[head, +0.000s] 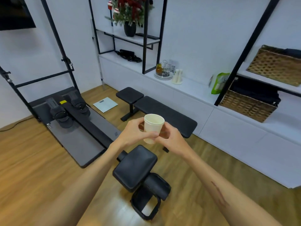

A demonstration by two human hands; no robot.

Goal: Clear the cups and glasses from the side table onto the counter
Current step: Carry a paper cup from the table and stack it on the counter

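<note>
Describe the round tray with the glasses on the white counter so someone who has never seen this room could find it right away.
Start at the long white counter along the right wall. Near the foot of the black shelf post, the round silver tray sits on the countertop, left of two pale upright bottles. It is the only tray there, holding clear glasses and an amber-filled bottle.
</note>
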